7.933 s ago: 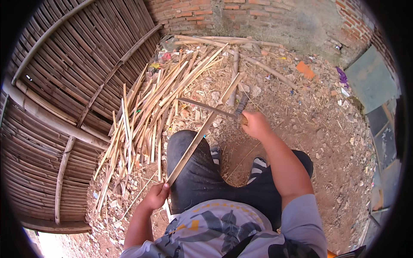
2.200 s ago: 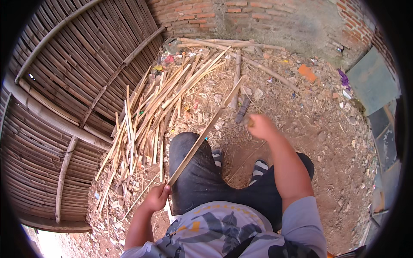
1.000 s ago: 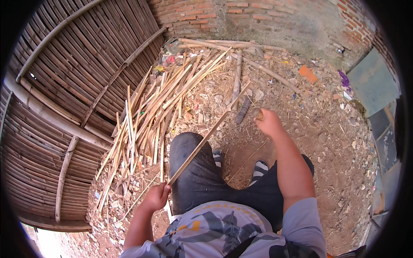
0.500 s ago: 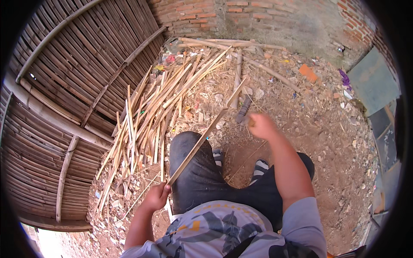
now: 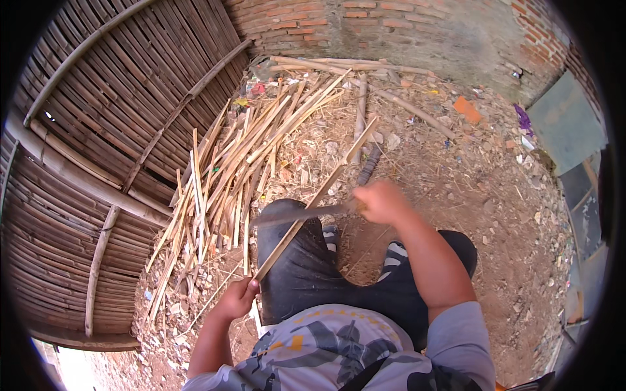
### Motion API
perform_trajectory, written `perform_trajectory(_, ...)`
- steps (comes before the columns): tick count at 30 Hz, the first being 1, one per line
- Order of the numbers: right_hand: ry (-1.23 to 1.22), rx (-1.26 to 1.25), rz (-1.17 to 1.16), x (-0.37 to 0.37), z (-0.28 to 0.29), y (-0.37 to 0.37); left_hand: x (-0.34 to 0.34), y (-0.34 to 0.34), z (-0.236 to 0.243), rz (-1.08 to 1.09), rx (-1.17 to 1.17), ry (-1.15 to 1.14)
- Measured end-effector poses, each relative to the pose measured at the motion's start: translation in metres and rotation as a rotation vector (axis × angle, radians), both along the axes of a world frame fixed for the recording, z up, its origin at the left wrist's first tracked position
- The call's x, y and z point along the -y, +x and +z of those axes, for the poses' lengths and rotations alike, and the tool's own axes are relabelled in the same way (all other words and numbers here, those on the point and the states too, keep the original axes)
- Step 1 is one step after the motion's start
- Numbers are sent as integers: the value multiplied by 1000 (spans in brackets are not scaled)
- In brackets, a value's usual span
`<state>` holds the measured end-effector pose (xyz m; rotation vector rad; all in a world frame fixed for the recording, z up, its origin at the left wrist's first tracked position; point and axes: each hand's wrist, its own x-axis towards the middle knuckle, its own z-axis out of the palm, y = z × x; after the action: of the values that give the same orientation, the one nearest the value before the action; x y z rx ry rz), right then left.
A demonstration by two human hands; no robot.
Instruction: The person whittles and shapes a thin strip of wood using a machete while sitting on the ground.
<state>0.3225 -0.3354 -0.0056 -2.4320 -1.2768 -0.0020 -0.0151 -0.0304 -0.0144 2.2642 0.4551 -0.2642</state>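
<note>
My left hand [image 5: 238, 298] is closed round the near end of a split bamboo strip [image 5: 280, 245], beside my left thigh. The strip slants up and to the right over my knee, and a notch or bend shows toward its far part. A machete [image 5: 293, 215] is in my right hand [image 5: 383, 201], my fingers wrapped round its handle. Its blade, blurred by motion, points left and crosses over the strip above my left knee. Whether the blade touches the strip I cannot tell.
A heap of split bamboo strips [image 5: 225, 176] lies on the ground at left, by a bamboo slat wall [image 5: 72, 195]. Ahead, bamboo poles [image 5: 417, 112] and a dark ridged stick [image 5: 370, 164] lie before a brick wall [image 5: 391, 36]. Grey panels [image 5: 567, 120] lean at right.
My right hand has moved slightly left and nearer to me. The machete blade now shows across the strip, where before it could not be made out. My left hand has stayed put.
</note>
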Motion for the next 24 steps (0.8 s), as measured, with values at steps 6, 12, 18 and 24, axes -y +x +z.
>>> perform_trajectory(6,154,-192,-358,40,-20,36,-3,4,-12,-7,7,17)
perform_trajectory(12,48,-49,-101,15,-6,6,-6,1,-17,12,-38,-25)
perform_trajectory(18,3,-120,-230,22,-7,21,-3,-4,-5,-16,10,3)
perform_trajectory(24,52,-75,-304,28,-17,30,-1,1,2,54,-81,-103)
